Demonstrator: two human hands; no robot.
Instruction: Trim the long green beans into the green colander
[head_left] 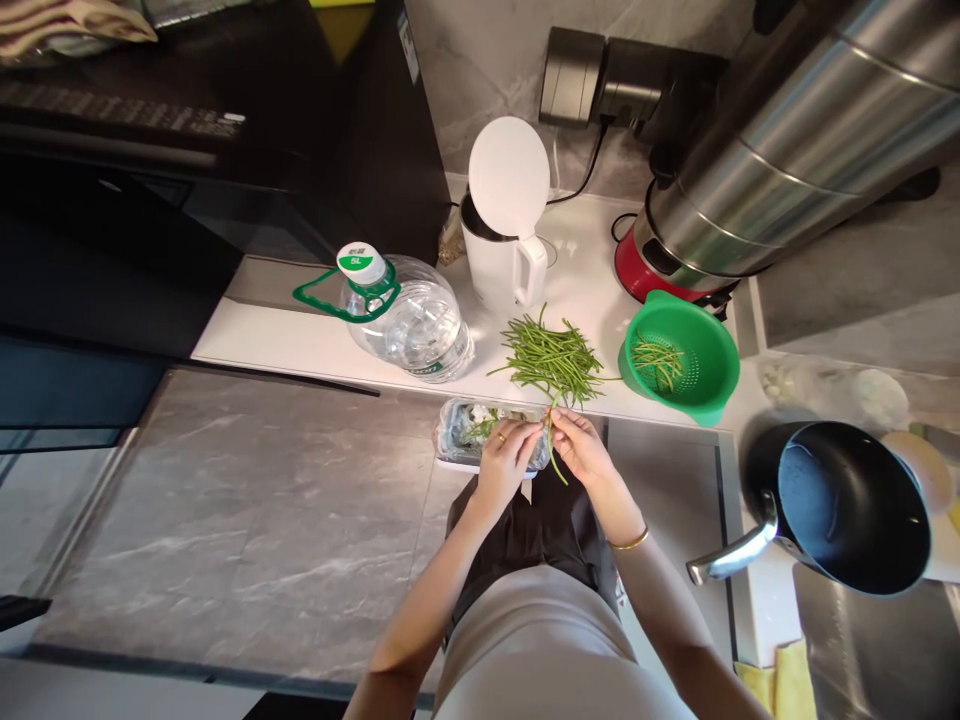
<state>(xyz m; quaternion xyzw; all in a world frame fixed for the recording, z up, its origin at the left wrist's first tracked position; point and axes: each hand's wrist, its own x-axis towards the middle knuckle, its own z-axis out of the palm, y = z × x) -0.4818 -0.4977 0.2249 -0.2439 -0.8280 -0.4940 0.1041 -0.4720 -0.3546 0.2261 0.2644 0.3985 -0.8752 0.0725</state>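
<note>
In front of my body, my left hand and my right hand meet with fingertips pinched on a thin green vegetable stem. Its lower end hangs below my right fingers. Just beyond them, a loose pile of cut green stems lies at the counter's edge. Beneath my left hand stands a small bin lined with clear plastic, with green scraps and white bits inside. To the right of the pile, a green colander contains several short stem pieces.
A large water bottle and a white kettle with its lid up stand on the white counter. A steel appliance with a red base is behind the colander. At right, a dark pan points its handle toward me.
</note>
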